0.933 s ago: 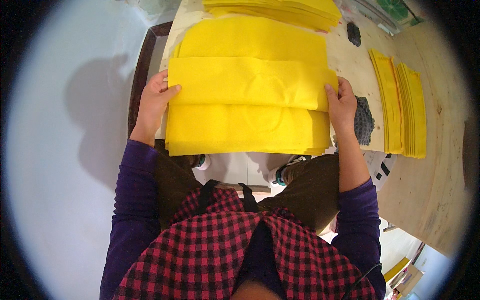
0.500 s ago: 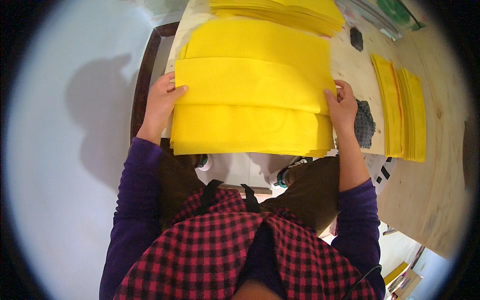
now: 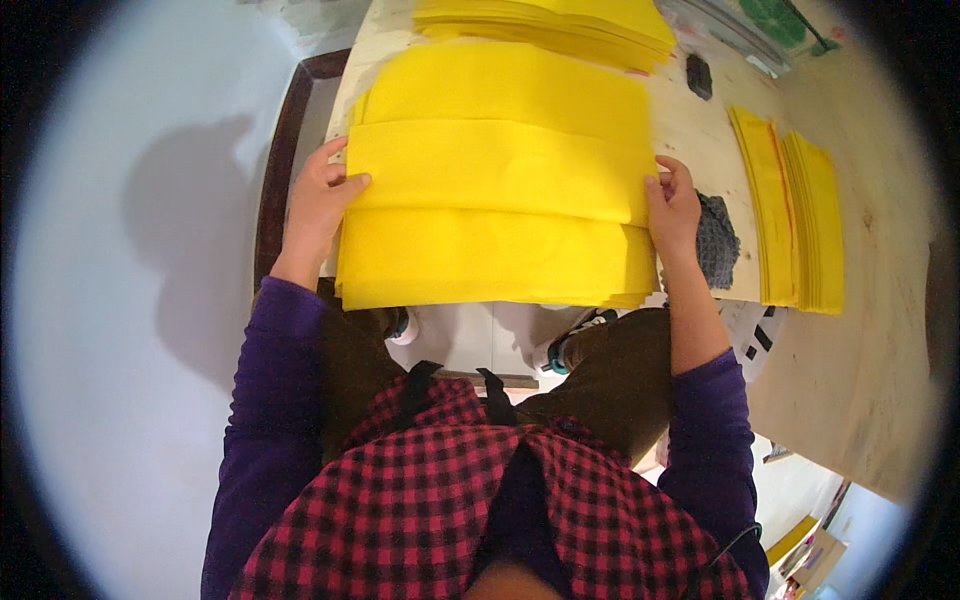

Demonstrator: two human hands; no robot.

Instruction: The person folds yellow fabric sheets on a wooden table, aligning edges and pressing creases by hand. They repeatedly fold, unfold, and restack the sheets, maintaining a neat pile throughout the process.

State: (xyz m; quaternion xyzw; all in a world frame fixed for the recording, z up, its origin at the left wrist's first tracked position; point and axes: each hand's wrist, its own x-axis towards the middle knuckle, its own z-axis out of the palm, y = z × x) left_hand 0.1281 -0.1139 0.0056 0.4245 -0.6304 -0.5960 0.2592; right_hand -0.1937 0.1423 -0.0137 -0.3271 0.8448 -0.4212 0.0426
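Note:
A stack of yellow cloth sheets (image 3: 500, 265) lies in front of me at the table's near edge. On top of it is a folded yellow cloth sheet (image 3: 500, 165), its fold running from side to side. My left hand (image 3: 322, 205) pinches that sheet's left edge, thumb on top and fingers tucked behind. At the opposite edge, my right hand (image 3: 675, 212) has its thumb against the cloth and its fingers curled at the side, partly hidden.
Another yellow cloth pile (image 3: 545, 28) lies at the far end of the wooden table (image 3: 690, 130). Right of my right hand are a crumpled grey cloth (image 3: 716, 243), a small dark object (image 3: 699, 76) and narrow folded yellow stacks (image 3: 815, 225). A pale wall (image 3: 90, 330) stands on the left.
The whole view has shifted slightly, so the table's things appear a little further left. Both hands stay at the sheet's side edges, and the sheet lies much as before.

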